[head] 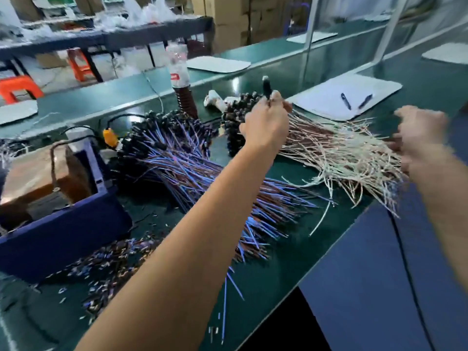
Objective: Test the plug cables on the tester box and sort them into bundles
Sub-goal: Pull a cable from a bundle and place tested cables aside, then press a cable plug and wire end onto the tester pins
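Left hand [266,122] pinches one black-plugged cable [266,87] upright, 12 o'clock of blue-wired bundle [202,178]. Right hand [417,130] blurred on white-wired bundle [342,153]; grip indeterminate. Dark blue tester box [76,224], 9 o'clock, contents unclear. Bottle [178,67] label unreadable.

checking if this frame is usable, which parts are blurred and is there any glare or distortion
Head view: the right hand is smeared by motion blur, as are the pale wire ends beside it; the left hand pinching a black plug is fairly sharp; the background shelves are soft; bench edges bow from the wide lens; mild sheen on the green bench.
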